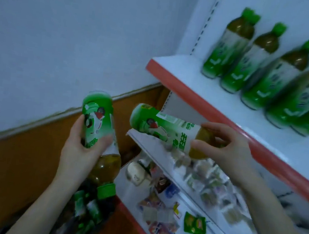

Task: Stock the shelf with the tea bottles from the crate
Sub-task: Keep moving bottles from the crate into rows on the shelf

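Pale wall (pixel 63 29) behind, wood panel (pixel 19 159) below it. Reference was the shelf (pixel 200 95) with the red lip: a row of stocked bottles (pixel 260 57) stood on it, blurred. Crate (pixel 85 211) sat below and left of the shelf, dim, with more bottles inside. Left hand (pixel 82 147) wrapped an inverted bottle (pixel 99 122) round the label, cap down, left of the shelf. Right hand (pixel 229 144) curled round a sideways bottle (pixel 167 128) at its bare shoulder, just under the shelf lip. Judgement: full, so fairly heavy; stiff plastic, slick sleeve. Mid-body grip looked safest for placing upright.
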Motion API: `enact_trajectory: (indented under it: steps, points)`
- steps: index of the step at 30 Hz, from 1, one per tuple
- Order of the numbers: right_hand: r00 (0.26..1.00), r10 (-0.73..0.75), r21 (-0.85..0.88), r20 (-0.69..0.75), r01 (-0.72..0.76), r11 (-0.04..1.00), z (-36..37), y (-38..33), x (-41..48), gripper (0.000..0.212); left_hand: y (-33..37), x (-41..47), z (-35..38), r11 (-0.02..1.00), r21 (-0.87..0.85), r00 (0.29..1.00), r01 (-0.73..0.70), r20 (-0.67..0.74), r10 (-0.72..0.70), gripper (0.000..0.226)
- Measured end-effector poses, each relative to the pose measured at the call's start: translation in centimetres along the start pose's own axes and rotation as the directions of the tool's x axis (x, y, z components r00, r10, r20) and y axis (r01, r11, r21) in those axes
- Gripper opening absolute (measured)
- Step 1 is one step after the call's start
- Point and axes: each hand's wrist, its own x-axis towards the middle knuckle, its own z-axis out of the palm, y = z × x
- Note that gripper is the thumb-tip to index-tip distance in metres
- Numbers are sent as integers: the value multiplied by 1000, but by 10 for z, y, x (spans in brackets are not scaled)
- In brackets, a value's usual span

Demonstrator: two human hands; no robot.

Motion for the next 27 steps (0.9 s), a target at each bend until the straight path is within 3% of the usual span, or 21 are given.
enact_trajectory:
  steps: [5, 10, 15, 19, 24, 27]
  points:
    - [969, -35, 5, -245, 37, 999, -95, -6, -5, 33, 64, -4, 61, 992, -76, 991, -102, 81, 108, 73]
    - [934, -48, -41, -355, 36, 999, -184, 9, -10, 31, 110, -19, 127, 974, -135, 973, -183, 114, 199, 48]
    - [929, -42, -159, -367, -19, 987, -265, 42, -11, 31, 144, -31, 195, 952, -252, 963, -174, 160, 218, 46]
    - [953, -60, -303, -296, -34, 952, -310, 57, -7, 31, 159, -41, 244, 932, -331, 964, -150, 161, 212, 61]
    - [969, -118, -386, -218, 26, 922, -345, 53, 12, 42, 165, -49, 289, 917, -388, 974, -88, 158, 160, 74]
    - [965, -163, -341, -205, 86, 936, -352, 48, 26, 50, 163, -47, 306, 920, -386, 978, -68, 154, 137, 77]
